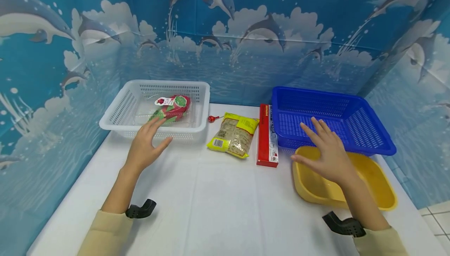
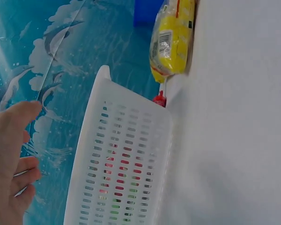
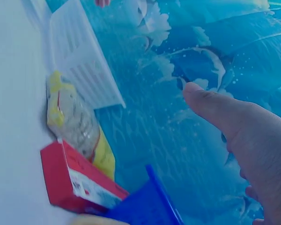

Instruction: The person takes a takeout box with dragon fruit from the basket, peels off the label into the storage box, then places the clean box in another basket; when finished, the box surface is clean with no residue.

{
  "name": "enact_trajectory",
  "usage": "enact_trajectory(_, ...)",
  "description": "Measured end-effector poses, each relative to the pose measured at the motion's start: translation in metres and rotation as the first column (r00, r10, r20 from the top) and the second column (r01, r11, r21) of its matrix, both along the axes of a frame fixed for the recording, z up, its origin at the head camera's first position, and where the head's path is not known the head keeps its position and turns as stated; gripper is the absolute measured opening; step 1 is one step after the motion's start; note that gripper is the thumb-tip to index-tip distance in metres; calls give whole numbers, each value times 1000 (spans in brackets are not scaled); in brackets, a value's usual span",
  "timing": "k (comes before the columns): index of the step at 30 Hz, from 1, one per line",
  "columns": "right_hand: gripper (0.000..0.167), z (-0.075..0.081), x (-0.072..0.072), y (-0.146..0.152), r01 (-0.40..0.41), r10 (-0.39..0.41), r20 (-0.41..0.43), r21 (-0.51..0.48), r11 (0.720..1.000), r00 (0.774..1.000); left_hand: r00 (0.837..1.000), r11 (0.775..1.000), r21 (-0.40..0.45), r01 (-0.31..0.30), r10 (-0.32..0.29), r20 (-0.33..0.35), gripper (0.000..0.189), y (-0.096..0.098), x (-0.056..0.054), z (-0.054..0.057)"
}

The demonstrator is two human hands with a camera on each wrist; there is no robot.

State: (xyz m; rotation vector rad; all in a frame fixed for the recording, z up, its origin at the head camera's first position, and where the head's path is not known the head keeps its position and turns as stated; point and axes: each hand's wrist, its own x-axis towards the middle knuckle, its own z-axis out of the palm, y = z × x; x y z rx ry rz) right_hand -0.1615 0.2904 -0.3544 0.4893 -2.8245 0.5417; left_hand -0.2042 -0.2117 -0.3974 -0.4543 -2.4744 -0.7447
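Sleeves (image 1: 105, 234) are seen nearest in the head view; left hand (image 1: 142, 150) and right hand (image 1: 328, 154), thumbs spread wide from fingers and nothing held, are raised near the white basket (image 1: 188, 130), where the fruit pack (image 1: 175, 109) is contained, and over the yellow tub (image 1: 372, 178). In the left wrist view, the fruit pack is glimpsed through slots; moderate weight in slick, easily dented plastic may be expected, best gripped by opposite edges. From the right wrist, the thumb is shown extended, other fingers mostly hidden.

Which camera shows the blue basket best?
The head view: the blue basket shows nearly whole from above, the right hand covering part. The left wrist view catches only a blue patch, the right wrist view just a piece.
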Motion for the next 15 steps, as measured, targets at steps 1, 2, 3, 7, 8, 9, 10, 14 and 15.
enact_trajectory(1, 91, -1, 1, -4, -5, 4, -10, -25, 1000, 1000, 1000, 999, 41, -16, 17, -18, 59, 1, 2, -1)
enact_trajectory(2, 89, -2, 2, -8, -9, 8, -20, -50, 999, 1000, 999, 997, 77, -33, 36, -38, 55, 3, 4, -4)
enact_trajectory(3, 88, -3, 2, -11, -12, 10, -33, -70, 997, 999, 997, 993, 113, -47, 54, -59, 52, 4, 5, -7)
enact_trajectory(7, 81, -7, 2, -25, -19, 9, -73, -136, 991, 997, 986, 972, 219, -87, 116, -124, 38, 9, 9, -22)
enact_trajectory(8, 79, -7, 1, -28, -23, 11, -81, -145, 989, 997, 983, 966, 239, -96, 130, -131, 35, 9, 9, -26)
enact_trajectory(9, 77, -8, 0, -31, -27, 13, -90, -154, 988, 996, 981, 960, 261, -104, 142, -134, 33, 10, 9, -29)
enact_trajectory(10, 76, -9, 0, -35, -32, 17, -96, -161, 986, 995, 979, 953, 283, -111, 154, -133, 31, 11, 9, -32)
enact_trajectory(14, 70, -12, -4, -49, -50, 29, -109, -194, 980, 994, 981, 891, 429, -147, 186, -51, 30, 13, 7, -41)
enact_trajectory(15, 69, -13, -5, -53, -50, 29, -109, -203, 978, 994, 982, 866, 475, -157, 188, -17, 31, 15, 6, -42)
